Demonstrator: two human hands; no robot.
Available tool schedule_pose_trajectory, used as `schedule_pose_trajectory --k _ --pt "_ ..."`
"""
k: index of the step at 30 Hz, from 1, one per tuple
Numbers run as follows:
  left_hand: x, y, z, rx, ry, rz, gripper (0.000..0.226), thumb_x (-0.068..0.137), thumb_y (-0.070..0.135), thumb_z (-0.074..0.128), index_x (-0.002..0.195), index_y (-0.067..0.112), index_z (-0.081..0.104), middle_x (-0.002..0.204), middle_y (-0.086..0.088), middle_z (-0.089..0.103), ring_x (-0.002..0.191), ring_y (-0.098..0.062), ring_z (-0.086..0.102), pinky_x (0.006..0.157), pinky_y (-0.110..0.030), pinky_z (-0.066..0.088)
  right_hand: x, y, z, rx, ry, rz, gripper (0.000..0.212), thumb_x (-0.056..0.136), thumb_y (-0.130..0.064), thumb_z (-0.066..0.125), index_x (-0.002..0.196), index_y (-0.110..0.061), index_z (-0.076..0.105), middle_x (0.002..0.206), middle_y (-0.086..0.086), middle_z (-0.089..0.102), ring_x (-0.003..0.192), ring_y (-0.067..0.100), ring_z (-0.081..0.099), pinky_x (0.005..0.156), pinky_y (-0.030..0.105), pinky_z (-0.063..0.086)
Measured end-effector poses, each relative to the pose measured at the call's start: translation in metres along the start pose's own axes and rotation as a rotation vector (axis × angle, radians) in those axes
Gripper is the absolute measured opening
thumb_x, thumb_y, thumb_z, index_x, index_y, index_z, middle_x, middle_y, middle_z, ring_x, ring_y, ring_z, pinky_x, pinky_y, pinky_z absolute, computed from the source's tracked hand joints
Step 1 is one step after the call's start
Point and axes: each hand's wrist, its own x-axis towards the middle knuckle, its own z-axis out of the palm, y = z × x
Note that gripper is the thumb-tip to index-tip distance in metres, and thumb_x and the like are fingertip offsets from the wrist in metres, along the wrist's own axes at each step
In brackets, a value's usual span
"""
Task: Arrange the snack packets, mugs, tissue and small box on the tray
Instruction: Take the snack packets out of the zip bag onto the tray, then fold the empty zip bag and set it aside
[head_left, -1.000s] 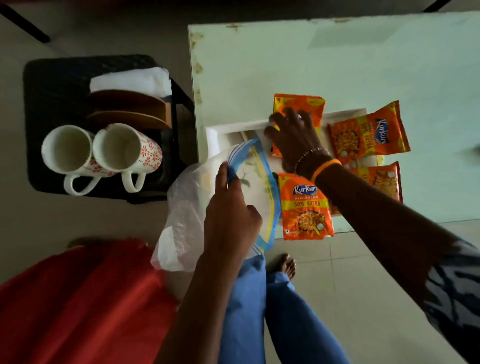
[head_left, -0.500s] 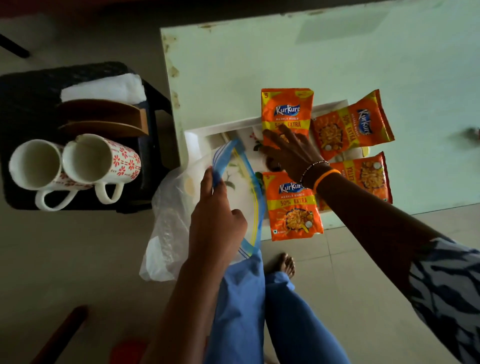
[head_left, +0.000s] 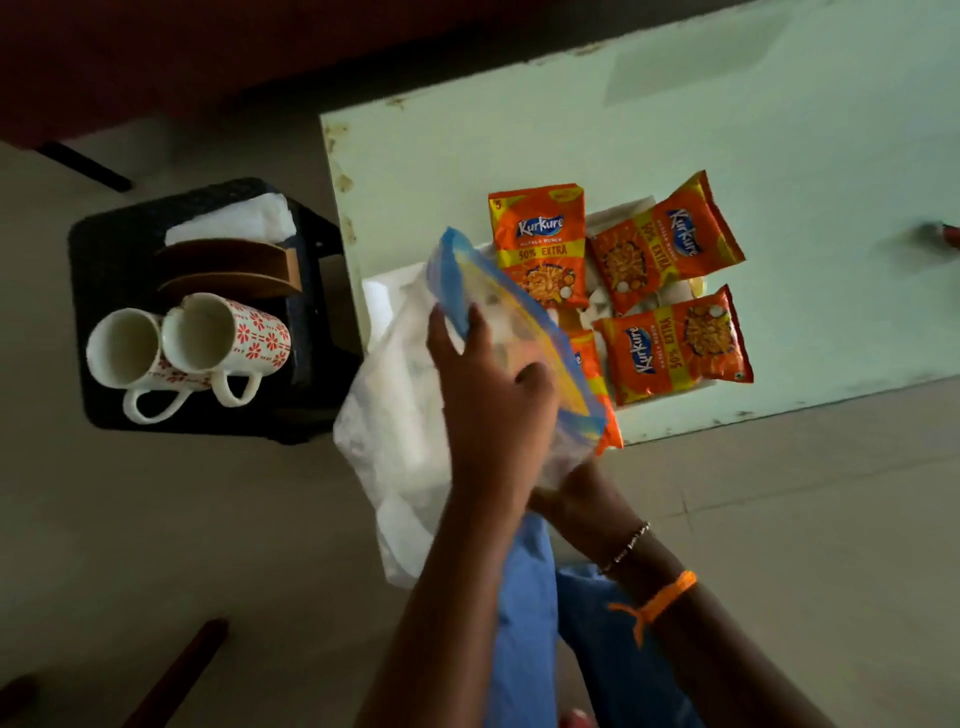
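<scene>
Dim, underexposed scene, brightest on the tabletop (head_left: 675, 130), motion-blurred hands, wide-angle edge distortion

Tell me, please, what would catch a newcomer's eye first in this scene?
The bright orange snack packets stand out most, lying on the white tray on the pale green table. In front of them the left hand grips a clear plastic zip bag with a blue and yellow seal, the right hand under its lower end. At the left, two white mugs with red flowers lie on their sides on a black stool.
</scene>
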Motion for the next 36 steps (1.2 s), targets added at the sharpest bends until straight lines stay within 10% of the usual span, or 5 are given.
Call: schedule_pose_trajectory --k 4,9,15,20,36 --pt "-0.037 0.041 0.023 -0.245 0.002 0.244 0.065 0.080 0.012 0.064 0.139 0.018 0.038 0.152 -0.008 0.022 0.107 0.026 0.043 0.081 0.004 0.037 -0.007 -0.020 -0.035 0.191 0.371 -0.178 0.026 0.079 0.000 0.049 0.091 -0.019 0.062 0.085 -0.020 0.071 0.084 -0.008 0.061 0.081 0.011 0.048" --pt "-0.013 0.044 0.012 -0.315 0.265 0.320 0.050 0.076 0.027 0.061 0.125 0.024 0.051 0.130 0.001 0.051 0.102 -0.008 0.057 0.078 -0.021 0.050 -0.033 -0.045 -0.139 0.532 0.064 -0.012 0.039 0.090 -0.008 0.033 0.124 -0.017 0.050 0.107 -0.004 0.073 0.100 0.017 0.068 0.084 0.031 0.056" --pt "0.012 0.044 0.053 -0.377 -0.530 -0.109 0.064 0.071 0.043 0.069 0.129 0.025 0.049 0.123 0.006 0.061 0.118 -0.016 0.053 0.098 -0.031 0.041 -0.078 -0.055 -0.243 0.628 0.022 -0.028 0.038 0.087 -0.016 0.040 0.113 -0.029 0.064 0.111 -0.004 0.072 0.097 0.015 0.070 0.074 0.026 0.058" --pt "-0.017 0.063 0.118 -0.537 -0.494 -0.023 0.010 0.086 0.005 0.054 0.087 0.010 0.063 0.065 0.008 0.072 0.066 -0.005 0.067 0.068 -0.021 0.056 -0.101 -0.028 -0.293 0.862 0.380 0.057 0.022 0.089 -0.034 0.044 0.099 -0.021 0.059 0.089 -0.002 0.075 0.081 0.015 0.071 0.077 0.030 0.057" --pt "-0.036 0.150 0.246 0.103 -0.634 0.432 0.069 0.071 -0.006 0.070 0.125 0.034 0.053 0.082 0.005 0.053 0.073 -0.011 0.053 0.070 -0.020 0.048 -0.194 -0.009 -0.390 -0.258 0.869 0.153 0.064 0.065 -0.006 0.079 0.124 -0.014 0.055 0.090 0.002 0.046 0.079 0.015 0.042 0.068 0.013 0.038"
